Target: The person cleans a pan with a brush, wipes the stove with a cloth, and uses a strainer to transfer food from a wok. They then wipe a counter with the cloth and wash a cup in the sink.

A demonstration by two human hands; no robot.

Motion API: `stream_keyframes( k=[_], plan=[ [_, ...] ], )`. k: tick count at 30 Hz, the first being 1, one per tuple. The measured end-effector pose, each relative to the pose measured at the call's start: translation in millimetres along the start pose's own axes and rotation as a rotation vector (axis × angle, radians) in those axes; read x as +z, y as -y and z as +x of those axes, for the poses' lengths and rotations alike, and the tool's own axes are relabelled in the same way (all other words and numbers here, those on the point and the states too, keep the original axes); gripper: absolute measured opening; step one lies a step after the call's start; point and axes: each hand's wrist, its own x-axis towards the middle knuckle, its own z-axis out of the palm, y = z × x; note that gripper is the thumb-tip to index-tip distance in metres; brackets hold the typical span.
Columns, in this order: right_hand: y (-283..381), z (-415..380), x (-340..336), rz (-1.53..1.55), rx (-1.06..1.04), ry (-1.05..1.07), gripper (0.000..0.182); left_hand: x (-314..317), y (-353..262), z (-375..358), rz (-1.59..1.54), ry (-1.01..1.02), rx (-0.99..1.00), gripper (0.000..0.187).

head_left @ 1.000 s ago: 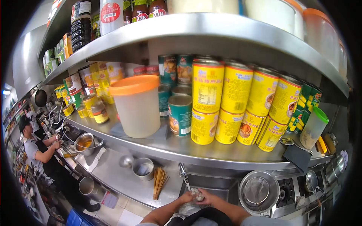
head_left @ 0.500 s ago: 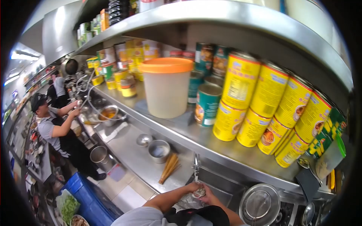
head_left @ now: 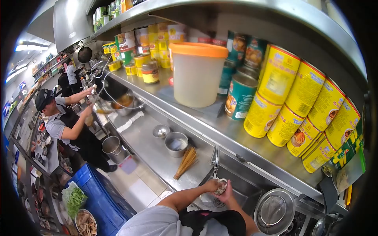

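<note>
Over the metal sink (head_left: 244,188), below the tap (head_left: 214,159), my two hands are close together. My left hand (head_left: 212,185) is closed against a small, pale, round thing (head_left: 221,186) with a whitish rim; its exact kind is too small to tell. From the other side my right hand (head_left: 227,194) curls its fingers round the same thing. A bamboo brush (head_left: 185,164) lies on the steel counter left of the sink. Beyond it stand a metal pot (head_left: 176,144) and a small metal bowl (head_left: 161,131).
A shelf (head_left: 232,131) above the sink holds yellow cans (head_left: 277,80) and an orange-lidded tub (head_left: 199,76). To the right is a round strainer (head_left: 274,214). A co-worker (head_left: 71,122) stands at the left, beyond a blue bin (head_left: 96,192).
My view has shifted, so the scene sits differently in frame. Both hands remain together at the sink, and the pale thing's round rim now shows between them. The co-worker's arms have moved slightly.
</note>
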Motion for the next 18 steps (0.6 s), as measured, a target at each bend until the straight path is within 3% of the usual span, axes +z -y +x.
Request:
stream_keyframes(
  k=[2,3,4,5,6,7,8,11,14,16,18],
  plan=[
    [-21,16,-18,-0.058,-0.054,-0.06,0.057,7,-7,7,-0.29,-0.047,-0.43,0.046],
    [-24,21,-26,-0.085,-0.029,-0.164,0.057,4,-18,1,-0.227,0.018,-0.3,0.041],
    [-27,23,-36,-0.11,-0.003,-0.269,0.057,2,-27,-9,-0.233,0.023,-0.301,0.041],
    [-17,14,-26,-0.156,0.071,-0.555,0.058,-4,-41,-24,-0.217,0.105,-0.073,0.039],
    [-11,7,-28,-0.151,0.074,-0.563,0.058,-7,-48,-34,-0.197,0.184,0.155,0.037],
    [-5,1,-28,-0.094,0.149,-0.371,0.058,30,-6,-25,-0.054,0.225,0.182,0.043],
    [-2,-3,-27,-0.037,0.221,-0.18,0.057,28,-3,-26,-0.057,0.233,0.183,0.043],
    [-15,-10,-3,-0.007,0.098,-0.237,0.057,8,-8,-17,-0.153,0.204,0.107,0.047],
    [-26,-5,4,0.071,-0.073,-0.294,0.057,-2,-33,-4,-0.493,0.04,-0.485,0.049],
    [-13,-21,17,0.033,0.014,-0.378,0.05,34,9,6,-0.063,0.148,0.185,0.044],
    [-12,33,-86,0.2,0.184,-0.03,0.052,30,19,-2,-0.02,0.295,0.375,0.037]
  ],
)
